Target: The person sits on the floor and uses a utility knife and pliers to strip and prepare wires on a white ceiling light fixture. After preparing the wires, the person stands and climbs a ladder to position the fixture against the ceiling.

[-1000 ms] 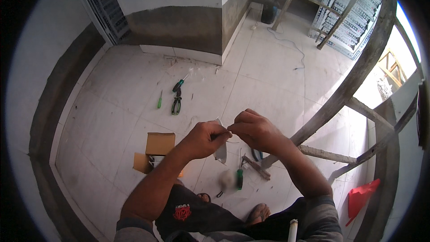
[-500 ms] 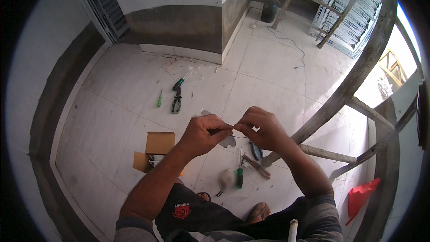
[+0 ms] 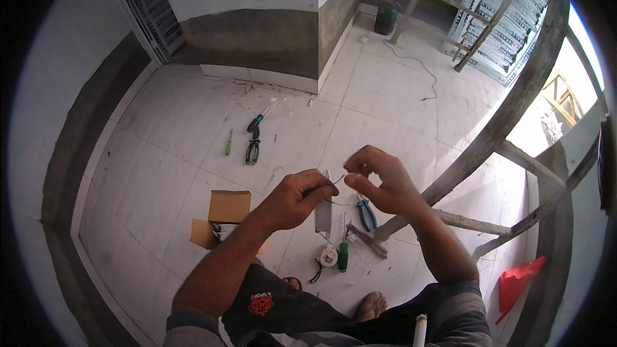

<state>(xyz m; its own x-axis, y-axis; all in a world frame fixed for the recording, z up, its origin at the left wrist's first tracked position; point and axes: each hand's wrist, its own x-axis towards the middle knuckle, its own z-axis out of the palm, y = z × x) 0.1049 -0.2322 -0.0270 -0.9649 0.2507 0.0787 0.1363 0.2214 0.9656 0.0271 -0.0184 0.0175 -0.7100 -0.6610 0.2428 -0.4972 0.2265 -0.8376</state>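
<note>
Your left hand (image 3: 297, 198) is curled into a loose fist, thumb and forefinger pinching one end of a thin short grey wire (image 3: 337, 181). Your right hand (image 3: 379, 178) pinches the other end, fingers bunched together. The wire sits between the two hands, held up above the floor in front of you. A pale flat oblong plate-like piece (image 3: 323, 209) hangs just below your left hand; I cannot tell if you're holding it or if it lies on the floor.

Risks: the wire is thin and gripped only at the tips, so it could slip out of either pinch if you pull harder. If it drops it lands among clutter and would be hard to spot on pale tile. A bare wire end could prick a fingertip.

Floor: white glazed floor tiles (image 3: 193, 141), dusty. On them are green-handled pliers (image 3: 252, 149), a small green screwdriver (image 3: 227, 144), blue-handled pliers (image 3: 367, 213), a green-capped tool (image 3: 342, 257) and an open brown cardboard box (image 3: 222, 215). Rough wooden scaffold poles (image 3: 488, 135) stand on your right, and a red cloth-like scrap (image 3: 517, 279) lies near them. The walls are unfinished grey plaster.
</note>
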